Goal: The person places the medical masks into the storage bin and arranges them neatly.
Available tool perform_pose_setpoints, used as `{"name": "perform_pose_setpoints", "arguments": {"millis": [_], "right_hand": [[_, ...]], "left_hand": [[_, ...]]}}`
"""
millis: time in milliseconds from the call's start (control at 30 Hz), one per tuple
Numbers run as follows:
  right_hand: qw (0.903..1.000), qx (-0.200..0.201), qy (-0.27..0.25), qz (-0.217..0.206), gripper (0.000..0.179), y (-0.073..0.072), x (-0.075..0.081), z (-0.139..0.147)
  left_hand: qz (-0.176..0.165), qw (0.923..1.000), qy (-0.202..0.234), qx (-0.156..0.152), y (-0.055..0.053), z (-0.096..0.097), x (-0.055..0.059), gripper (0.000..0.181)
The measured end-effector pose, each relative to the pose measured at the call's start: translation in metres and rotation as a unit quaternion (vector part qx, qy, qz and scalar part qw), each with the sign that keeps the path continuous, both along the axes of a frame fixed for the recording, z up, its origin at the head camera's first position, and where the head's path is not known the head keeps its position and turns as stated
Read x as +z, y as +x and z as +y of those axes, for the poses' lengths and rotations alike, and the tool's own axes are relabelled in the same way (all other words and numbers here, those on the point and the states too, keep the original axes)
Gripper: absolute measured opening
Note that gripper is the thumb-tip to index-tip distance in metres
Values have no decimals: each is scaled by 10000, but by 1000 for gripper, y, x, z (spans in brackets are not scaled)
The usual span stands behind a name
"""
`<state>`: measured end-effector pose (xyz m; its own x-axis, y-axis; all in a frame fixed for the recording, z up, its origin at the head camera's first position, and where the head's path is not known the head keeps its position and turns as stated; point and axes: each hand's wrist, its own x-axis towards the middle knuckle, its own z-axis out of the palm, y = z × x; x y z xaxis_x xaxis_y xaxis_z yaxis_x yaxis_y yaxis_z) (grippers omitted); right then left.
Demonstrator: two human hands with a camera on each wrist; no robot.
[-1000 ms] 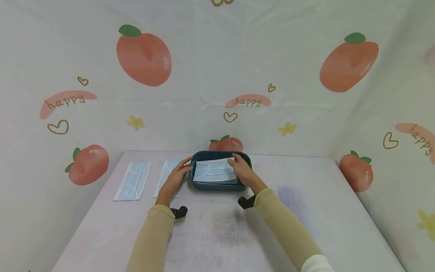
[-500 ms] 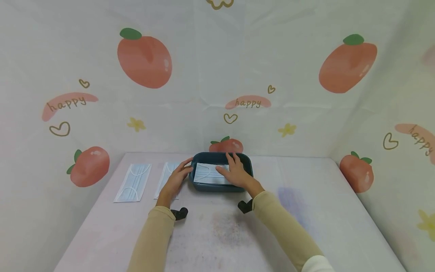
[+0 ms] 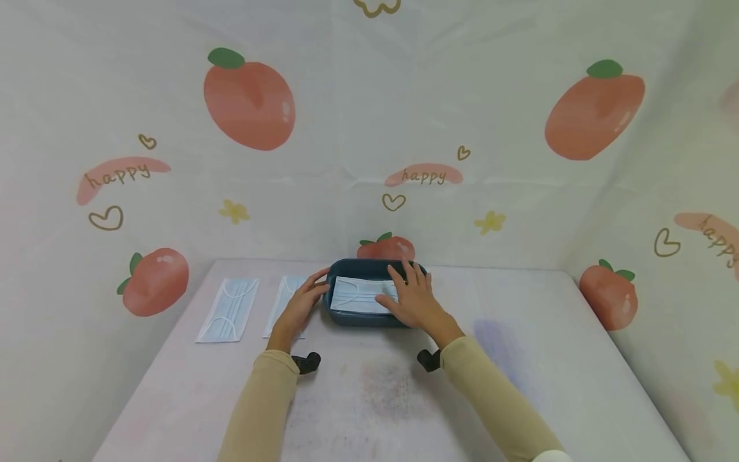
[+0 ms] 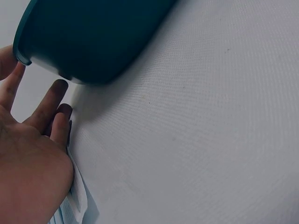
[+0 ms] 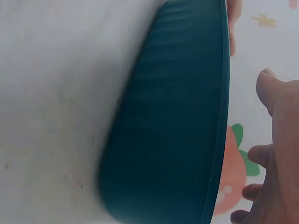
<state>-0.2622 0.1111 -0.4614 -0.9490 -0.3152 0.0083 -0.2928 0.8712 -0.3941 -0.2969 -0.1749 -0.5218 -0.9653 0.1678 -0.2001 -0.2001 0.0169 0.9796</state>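
Note:
A dark teal basket (image 3: 369,320) stands at the back middle of the table, and inside it lies a pale blue face mask (image 3: 359,296) with white ear loops. My left hand (image 3: 296,312) touches the basket's left rim, its fingers spread, as the left wrist view shows beside the basket wall (image 4: 93,37). Over the basket's right side is my right hand (image 3: 420,307), fingers spread, covering the mask's right end. From the right wrist, the hand (image 5: 282,144) appears apart from the rim, holding nothing.
Two more face masks lie on the table left of the basket: one at the far left (image 3: 228,310), and another mask (image 3: 285,296) partly under my left hand and forearm. A white patterned cloth (image 3: 323,128) hangs behind the table.
My right hand has let go of the mask's right end and spread its fingers, shifting slightly right. The mask lies lower in the basket. My left hand stays at the rim.

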Motion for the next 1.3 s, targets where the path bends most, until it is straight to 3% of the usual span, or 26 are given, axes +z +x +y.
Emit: {"name": "perform_pose_setpoints", "arguments": {"millis": [267, 600, 867, 1300], "right_hand": [[9998, -138, -123, 29, 81, 6, -6, 18], [9949, -248, -957, -185, 79, 14, -17, 40], [9847, -420, -1655, -352, 78, 18, -35, 53], [9577, -566, -2733, -694, 73, 18, -54, 57]], "left_hand": [[72, 9999, -89, 95, 3, 3, 3, 51], [49, 9998, -193, 65, 3, 2, 0, 51], [66, 9999, -149, 51, 3, 1, 1, 51], [128, 9990, -391, -149, 1, 1, 4, 52]]}}
